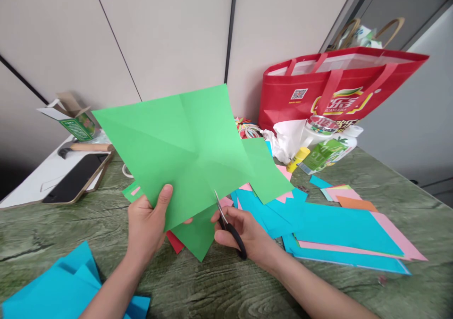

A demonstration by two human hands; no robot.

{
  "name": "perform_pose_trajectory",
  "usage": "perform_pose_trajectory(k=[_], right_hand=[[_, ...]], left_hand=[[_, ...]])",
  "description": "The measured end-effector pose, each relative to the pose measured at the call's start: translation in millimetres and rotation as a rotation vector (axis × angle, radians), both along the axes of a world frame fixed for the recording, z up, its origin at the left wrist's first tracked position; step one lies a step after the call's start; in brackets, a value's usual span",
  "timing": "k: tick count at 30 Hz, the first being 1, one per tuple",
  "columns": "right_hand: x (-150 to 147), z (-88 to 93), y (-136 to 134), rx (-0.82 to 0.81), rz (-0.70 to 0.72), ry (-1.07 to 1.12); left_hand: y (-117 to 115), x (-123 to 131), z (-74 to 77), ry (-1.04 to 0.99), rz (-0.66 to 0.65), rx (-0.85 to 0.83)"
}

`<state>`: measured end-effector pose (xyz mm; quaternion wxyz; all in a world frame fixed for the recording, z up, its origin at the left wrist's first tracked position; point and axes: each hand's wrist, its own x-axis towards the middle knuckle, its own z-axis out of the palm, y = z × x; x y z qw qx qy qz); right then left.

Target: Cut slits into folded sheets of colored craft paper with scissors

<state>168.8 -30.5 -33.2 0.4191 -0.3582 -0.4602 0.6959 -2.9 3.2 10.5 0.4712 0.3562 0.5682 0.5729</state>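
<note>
My left hand (146, 222) is closed on the lower left edge of a large green sheet of paper (177, 144), thumb on top. Crease lines cross the sheet, which is raised and tilted above the table. In my right hand (244, 231) is a pair of scissors (231, 236) with black handles, its blades at the sheet's lower edge. Whether the blades are apart I cannot tell. Another green piece (200, 234) lies below the sheet, partly hidden by it. One more green piece (271, 172) rests on blue and pink scraps to the right.
Blue papers (53, 286) lie front left; blue and pink sheets (347, 227) are stacked at right. A phone (76, 177) and a wooden-handled tool (87, 147) sit at left. Behind stand a red bag (297, 88), a yellow glue stick (298, 159), crumpled white tissue (285, 139) and an opened box (72, 121).
</note>
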Motion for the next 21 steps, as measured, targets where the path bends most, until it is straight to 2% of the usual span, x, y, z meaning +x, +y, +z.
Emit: perform_pose_trajectory(k=[13, 21], right_hand=[[-0.4, -7.4, -1.5, -0.026, -0.014, 0.021], [-1.4, -6.5, 0.7, -0.029, -0.041, -0.068]], left_hand=[[1.3, 0.0, -2.4, -0.023, 0.019, -0.008], [1.4, 0.2, -3.1, -0.027, 0.009, -0.006]])
